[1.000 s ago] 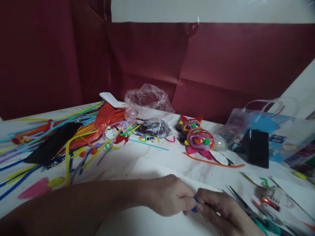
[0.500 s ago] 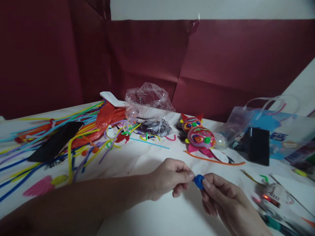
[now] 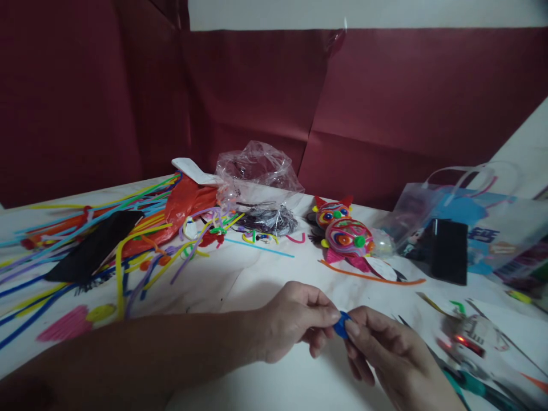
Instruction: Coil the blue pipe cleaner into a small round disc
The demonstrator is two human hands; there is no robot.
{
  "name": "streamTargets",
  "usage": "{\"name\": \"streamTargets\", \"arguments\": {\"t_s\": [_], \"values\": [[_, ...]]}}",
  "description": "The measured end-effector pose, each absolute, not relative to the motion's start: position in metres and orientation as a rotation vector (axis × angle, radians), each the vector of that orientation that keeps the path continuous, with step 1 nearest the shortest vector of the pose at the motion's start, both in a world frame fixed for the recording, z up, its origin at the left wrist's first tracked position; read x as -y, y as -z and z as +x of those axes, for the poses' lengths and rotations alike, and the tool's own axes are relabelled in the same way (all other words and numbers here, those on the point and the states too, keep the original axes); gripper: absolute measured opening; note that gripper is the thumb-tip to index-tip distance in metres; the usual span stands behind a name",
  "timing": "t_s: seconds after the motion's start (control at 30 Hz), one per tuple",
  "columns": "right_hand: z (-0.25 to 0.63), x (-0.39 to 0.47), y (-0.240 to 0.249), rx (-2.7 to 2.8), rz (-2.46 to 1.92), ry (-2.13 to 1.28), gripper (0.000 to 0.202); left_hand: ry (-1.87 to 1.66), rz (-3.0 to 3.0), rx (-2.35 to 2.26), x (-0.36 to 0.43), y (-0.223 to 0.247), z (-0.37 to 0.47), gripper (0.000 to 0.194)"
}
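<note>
My left hand [image 3: 293,328] and my right hand [image 3: 389,357] meet low in the middle, just above the white table [image 3: 240,279]. Between their fingertips they pinch a small blue coiled piece [image 3: 341,325], which looks like wound pipe cleaner. Beyond the hands lies a colourful figure [image 3: 342,234] made of coiled pipe cleaners, with red ears, green dots and an orange tail strand.
Loose pipe cleaners of many colours [image 3: 128,240] and a black sheet [image 3: 94,245] cover the left side. A crumpled clear plastic bag [image 3: 257,177] and a red bag [image 3: 188,202] sit behind. At the right stand a clear tote bag [image 3: 479,228], a black box [image 3: 448,251], and a glue gun and scissors [image 3: 462,342].
Both hands lifted off the table with the blue coil, then dropped slightly. The coil now shows more clearly between the fingertips. The view drifted a little.
</note>
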State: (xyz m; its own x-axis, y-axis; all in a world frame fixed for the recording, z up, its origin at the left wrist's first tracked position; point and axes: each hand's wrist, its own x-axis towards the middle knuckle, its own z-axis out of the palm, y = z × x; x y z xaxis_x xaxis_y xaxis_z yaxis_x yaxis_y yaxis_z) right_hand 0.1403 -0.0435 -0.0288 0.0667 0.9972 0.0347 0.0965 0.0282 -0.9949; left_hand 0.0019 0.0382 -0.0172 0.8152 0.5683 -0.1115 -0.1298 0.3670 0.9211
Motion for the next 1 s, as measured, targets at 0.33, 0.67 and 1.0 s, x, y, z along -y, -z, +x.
{"name": "streamTargets", "arguments": {"t_s": [0.33, 0.67, 1.0], "values": [[0.1405, 0.0416, 0.0364, 1.418, -1.257, -0.648, 0.025, -0.504, 1.035, -0.556, -0.0338, 0.0127, 0.0019, 0.024], [0.1385, 0.0494, 0.0326, 1.704, -1.229, -0.175, 0.019, -0.443, 1.058, -0.575, -0.0308, 0.0124, -0.0002, 0.029], [0.1457, 0.0453, 0.039, 1.814, -1.243, 0.043, 0.016, -0.452, 1.08, -0.572, -0.0332, 0.0146, 0.0004, 0.03]]}}
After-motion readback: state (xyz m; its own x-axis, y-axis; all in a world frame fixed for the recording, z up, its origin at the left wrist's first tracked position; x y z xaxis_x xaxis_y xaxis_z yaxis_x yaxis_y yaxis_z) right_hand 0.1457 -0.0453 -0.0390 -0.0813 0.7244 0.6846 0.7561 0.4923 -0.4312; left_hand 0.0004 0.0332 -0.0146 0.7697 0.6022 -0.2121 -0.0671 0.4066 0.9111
